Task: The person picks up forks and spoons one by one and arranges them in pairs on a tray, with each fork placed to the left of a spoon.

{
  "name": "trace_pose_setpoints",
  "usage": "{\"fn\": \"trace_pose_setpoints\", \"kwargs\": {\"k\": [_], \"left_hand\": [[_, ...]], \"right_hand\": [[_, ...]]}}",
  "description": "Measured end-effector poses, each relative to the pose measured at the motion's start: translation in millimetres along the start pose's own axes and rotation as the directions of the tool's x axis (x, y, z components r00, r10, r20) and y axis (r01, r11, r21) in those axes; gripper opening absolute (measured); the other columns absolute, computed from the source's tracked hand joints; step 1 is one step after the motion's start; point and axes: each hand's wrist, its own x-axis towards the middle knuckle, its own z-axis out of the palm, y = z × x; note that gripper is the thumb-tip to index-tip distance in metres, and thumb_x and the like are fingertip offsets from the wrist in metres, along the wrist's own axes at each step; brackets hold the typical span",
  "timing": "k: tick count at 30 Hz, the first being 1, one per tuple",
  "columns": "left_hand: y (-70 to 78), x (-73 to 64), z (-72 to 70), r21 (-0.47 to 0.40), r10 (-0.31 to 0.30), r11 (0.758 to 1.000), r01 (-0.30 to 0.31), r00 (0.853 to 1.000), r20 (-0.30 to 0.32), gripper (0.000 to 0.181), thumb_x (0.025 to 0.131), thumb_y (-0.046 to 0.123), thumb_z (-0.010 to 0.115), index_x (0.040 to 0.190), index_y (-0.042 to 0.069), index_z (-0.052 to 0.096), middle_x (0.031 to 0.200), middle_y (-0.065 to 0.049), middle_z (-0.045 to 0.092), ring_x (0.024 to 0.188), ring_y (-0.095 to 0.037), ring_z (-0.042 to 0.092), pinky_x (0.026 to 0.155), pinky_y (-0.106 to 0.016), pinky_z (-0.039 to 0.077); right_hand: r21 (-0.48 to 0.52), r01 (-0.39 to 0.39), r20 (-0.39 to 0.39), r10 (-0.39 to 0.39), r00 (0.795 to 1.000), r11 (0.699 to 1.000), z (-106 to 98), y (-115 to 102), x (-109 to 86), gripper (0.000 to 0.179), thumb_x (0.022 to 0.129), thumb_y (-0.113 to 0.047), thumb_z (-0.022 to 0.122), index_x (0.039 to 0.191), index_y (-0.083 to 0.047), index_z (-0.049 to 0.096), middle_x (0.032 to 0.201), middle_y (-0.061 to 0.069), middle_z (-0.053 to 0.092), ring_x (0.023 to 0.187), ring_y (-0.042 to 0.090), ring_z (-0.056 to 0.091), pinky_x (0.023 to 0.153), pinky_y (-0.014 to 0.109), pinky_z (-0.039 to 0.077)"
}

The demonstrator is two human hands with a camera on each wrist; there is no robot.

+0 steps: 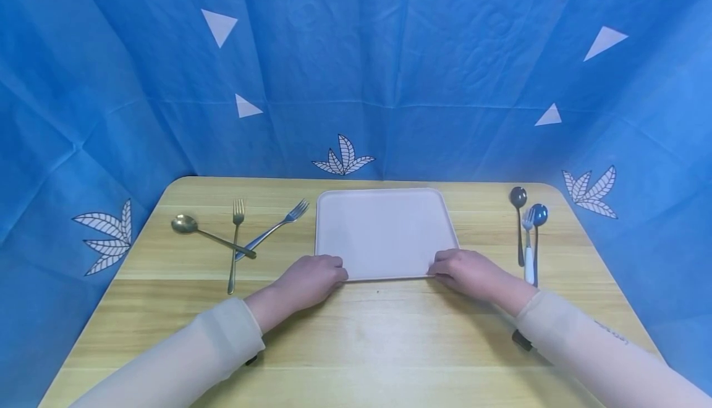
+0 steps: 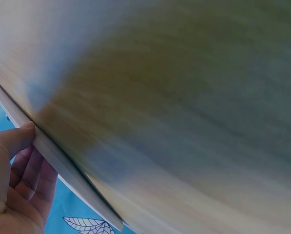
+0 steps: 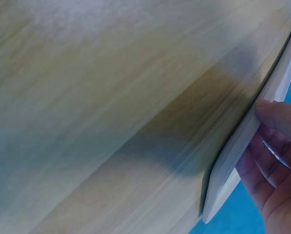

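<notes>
A pale rectangular tray (image 1: 384, 232) lies on the wooden table in the head view, towards its back edge. My left hand (image 1: 314, 278) grips the tray's near left corner, and my right hand (image 1: 467, 272) grips its near right corner. In the left wrist view, the left thumb (image 2: 23, 136) presses the outer side of the tray's rim (image 2: 62, 161) while the fingers reach over to the inner side. The right wrist view shows the right thumb (image 3: 272, 114) and fingers pinching the rim (image 3: 238, 144) likewise. The tray's near corners are partly hidden by the hands.
Left of the tray, a spoon (image 1: 186, 224) and a fork (image 1: 237, 213) cross, with another fork (image 1: 295, 211) slanting beside them. On the right lie two dark spoons (image 1: 518, 196) (image 1: 539, 213) and a white-handled fork (image 1: 528, 259), close to the right forearm. A blue curtain (image 1: 389, 74) surrounds the table.
</notes>
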Motion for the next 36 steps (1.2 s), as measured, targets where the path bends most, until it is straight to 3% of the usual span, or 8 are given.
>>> {"fn": "trace_pose_setpoints", "kwargs": {"k": [17, 36], "left_hand": [[-1.3, -5.9, -2.2, 0.011, 0.009, 1.0, -0.009, 1.0, -0.014, 0.014, 0.094, 0.014, 0.067, 0.083, 0.019, 0.073, 0.069, 0.01, 0.051, 0.062, -0.008, 0.046, 0.054, -0.025, 0.044], [0.2, -12.1, -1.8, -0.028, 0.021, 0.999, -0.021, 1.0, -0.003, 0.014, 0.092, 0.013, 0.07, 0.079, 0.02, 0.071, 0.067, 0.012, 0.046, 0.06, -0.007, 0.043, 0.053, -0.024, 0.041]], "right_hand": [[0.014, 0.041, 0.003, -0.041, 0.999, 0.999, -0.8, -9.2, -0.6, 0.014, 0.085, -0.008, 0.077, 0.096, -0.017, 0.077, 0.085, -0.008, 0.065, 0.078, 0.009, 0.065, 0.072, 0.029, 0.056], [0.053, 0.002, 0.074, -0.006, 0.997, 0.999, -3.9, -14.9, -2.3, 0.013, 0.086, -0.01, 0.077, 0.098, -0.015, 0.078, 0.086, -0.009, 0.065, 0.079, 0.007, 0.064, 0.074, 0.026, 0.056]]}}
